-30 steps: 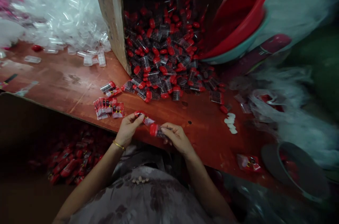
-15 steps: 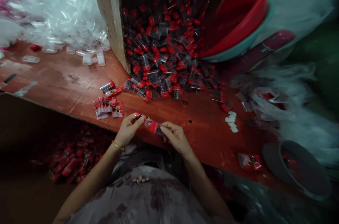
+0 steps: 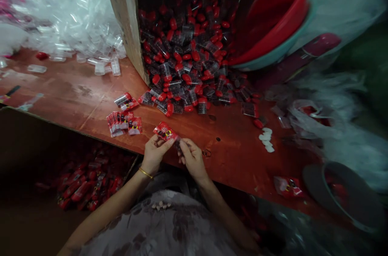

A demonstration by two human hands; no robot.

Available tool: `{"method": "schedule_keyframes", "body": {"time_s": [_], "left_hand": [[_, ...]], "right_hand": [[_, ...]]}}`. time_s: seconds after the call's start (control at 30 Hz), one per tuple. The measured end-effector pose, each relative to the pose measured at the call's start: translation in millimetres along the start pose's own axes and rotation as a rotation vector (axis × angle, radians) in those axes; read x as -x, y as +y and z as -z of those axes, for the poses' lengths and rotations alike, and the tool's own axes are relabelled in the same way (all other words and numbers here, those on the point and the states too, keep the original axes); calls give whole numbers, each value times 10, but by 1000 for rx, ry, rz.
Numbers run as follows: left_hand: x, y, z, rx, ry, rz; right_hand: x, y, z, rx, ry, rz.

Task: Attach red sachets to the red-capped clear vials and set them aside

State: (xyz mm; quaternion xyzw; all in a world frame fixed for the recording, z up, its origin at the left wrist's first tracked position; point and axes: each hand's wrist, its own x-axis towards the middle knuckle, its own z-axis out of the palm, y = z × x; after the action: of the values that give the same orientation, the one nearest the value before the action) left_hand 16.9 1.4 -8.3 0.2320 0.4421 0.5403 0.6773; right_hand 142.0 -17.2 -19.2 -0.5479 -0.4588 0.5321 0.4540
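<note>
My left hand (image 3: 154, 154) pinches a small printed red sleeve (image 3: 163, 130) with a black-and-yellow picture, over the table's front edge. Closed around the lower end of the same piece is my right hand (image 3: 192, 160); a dark, see-through part shows between the two hands, mostly covered by fingers. To the left lie a fanned stack of flat red sleeves (image 3: 119, 122) and a single sleeve (image 3: 135, 126). Behind them a clear tube with a red cap (image 3: 123, 99) rests on another sleeve.
A tipped cardboard box (image 3: 129, 26) spills red-capped clear tubes (image 3: 182, 74) onto the table (image 3: 87, 106). Clear cups (image 3: 100, 66) are heaped at left. Red basin (image 3: 273, 30), white discs (image 3: 266, 139) and grey bowl (image 3: 318, 191) stand right. Wrapped pieces (image 3: 87, 183) fill a dark container below left.
My hands have come closer together, the right one moving left. The sleeve has turned, so its printed face now shows more fully, and the red cap between the hands is now hidden.
</note>
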Motion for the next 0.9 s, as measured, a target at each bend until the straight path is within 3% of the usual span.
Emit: {"method": "schedule_keyframes", "body": {"time_s": [0.2, 0.33, 0.5, 0.67, 0.77, 0.9], "left_hand": [[-12, 27, -45, 58, 39, 65], [-20, 82, -48, 12, -36, 118], [-27, 118, 24, 30, -37, 102], [9, 73, 38, 60, -123, 151], [60, 89, 69, 97, -74, 170], [194, 273, 318, 49, -11, 333]], "right_hand": [[-9, 40, -93, 60, -76, 55], [-27, 38, -203, -11, -47, 30], [-5, -17, -199, -134, -189, -23], [-72, 15, -163, -66, -118, -38], [-163, 52, -238, 82, -80, 19], [-386, -91, -210, 543, -121, 286]]}}
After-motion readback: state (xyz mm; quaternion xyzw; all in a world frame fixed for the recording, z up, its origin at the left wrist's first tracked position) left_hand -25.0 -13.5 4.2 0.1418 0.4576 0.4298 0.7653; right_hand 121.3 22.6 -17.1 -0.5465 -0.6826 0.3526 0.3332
